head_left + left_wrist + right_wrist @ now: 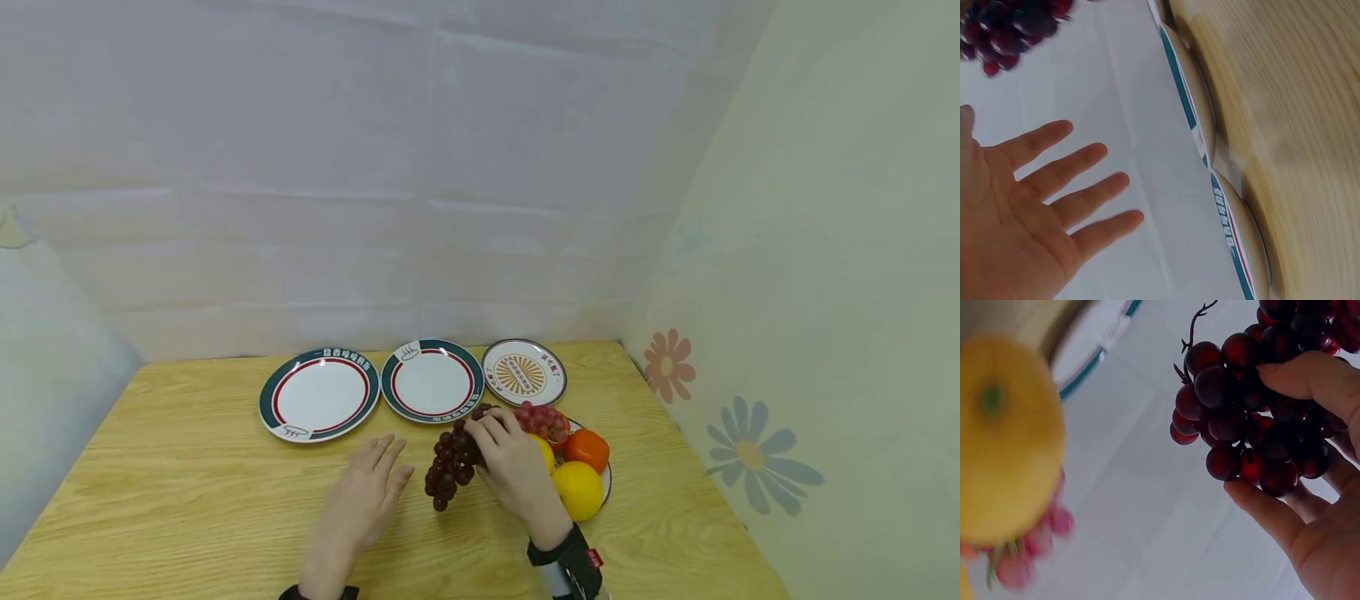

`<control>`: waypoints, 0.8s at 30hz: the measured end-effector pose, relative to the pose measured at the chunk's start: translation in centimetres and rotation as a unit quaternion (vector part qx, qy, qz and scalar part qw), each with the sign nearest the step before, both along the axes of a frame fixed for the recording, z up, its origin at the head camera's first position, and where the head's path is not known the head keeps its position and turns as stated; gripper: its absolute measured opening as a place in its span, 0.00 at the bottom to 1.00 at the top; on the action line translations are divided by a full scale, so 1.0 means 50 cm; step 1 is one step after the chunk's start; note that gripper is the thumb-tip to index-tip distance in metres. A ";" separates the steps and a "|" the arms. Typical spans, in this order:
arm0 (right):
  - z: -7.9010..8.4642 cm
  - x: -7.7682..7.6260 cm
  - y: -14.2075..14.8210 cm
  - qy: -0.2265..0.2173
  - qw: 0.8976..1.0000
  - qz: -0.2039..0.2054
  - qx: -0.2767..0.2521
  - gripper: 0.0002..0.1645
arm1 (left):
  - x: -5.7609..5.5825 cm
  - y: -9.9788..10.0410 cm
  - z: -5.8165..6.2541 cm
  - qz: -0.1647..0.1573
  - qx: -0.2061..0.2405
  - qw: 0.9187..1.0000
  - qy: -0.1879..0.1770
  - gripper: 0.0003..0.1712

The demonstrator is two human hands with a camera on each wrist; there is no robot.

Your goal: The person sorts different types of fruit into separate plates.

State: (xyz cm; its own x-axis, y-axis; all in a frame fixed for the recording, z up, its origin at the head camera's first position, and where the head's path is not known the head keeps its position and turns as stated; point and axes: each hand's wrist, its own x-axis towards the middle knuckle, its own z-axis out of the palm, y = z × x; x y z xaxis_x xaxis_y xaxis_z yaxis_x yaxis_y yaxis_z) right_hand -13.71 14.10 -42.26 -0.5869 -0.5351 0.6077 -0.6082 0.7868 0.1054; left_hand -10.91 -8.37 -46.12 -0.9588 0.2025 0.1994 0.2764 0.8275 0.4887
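Note:
My right hand (517, 467) grips a bunch of dark red grapes (452, 462) between thumb and fingers, above the table left of the fruit plate. In the right wrist view the grapes (1241, 406) show a thin dark stem at one end. To their left, my left hand (363, 496) is held with its fingers extended and touches nothing. The palm of the left hand (1022, 212) faces the left wrist camera, and the grapes (1010, 31) hang apart from it.
A plate at the right (608, 483) bears yellow fruit (577, 491), an orange-red fruit (587, 451) and pink grapes (542, 421). Along the back stand two green-rimmed plates (326, 396) (432, 382) and a smaller sunburst-patterned plate (524, 373). A white sheet (337, 208) hangs behind the table.

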 end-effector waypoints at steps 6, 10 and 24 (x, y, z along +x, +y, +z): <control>-0.044 0.000 -0.043 -0.007 1.000 0.008 0.024 0.31 | 0.005 0.040 0.000 -0.026 0.007 0.999 0.026 0.36; -0.055 0.004 -0.056 -0.020 0.999 0.017 0.023 0.27 | 0.002 0.058 -0.006 -0.030 0.005 0.999 0.014 0.42; -0.063 0.011 -0.066 -0.060 0.996 0.050 0.032 0.33 | -0.016 0.038 -0.004 -0.078 0.071 0.993 -0.055 0.39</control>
State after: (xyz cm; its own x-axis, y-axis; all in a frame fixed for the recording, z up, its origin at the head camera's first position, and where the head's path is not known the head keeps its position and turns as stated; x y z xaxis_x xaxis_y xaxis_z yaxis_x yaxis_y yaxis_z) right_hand -13.17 10.80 -45.40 -0.5952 -0.6296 0.4994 -0.6942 0.7159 0.0753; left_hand -11.73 -6.46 -46.30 -0.9353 0.3286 0.1316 0.3346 0.6996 0.6314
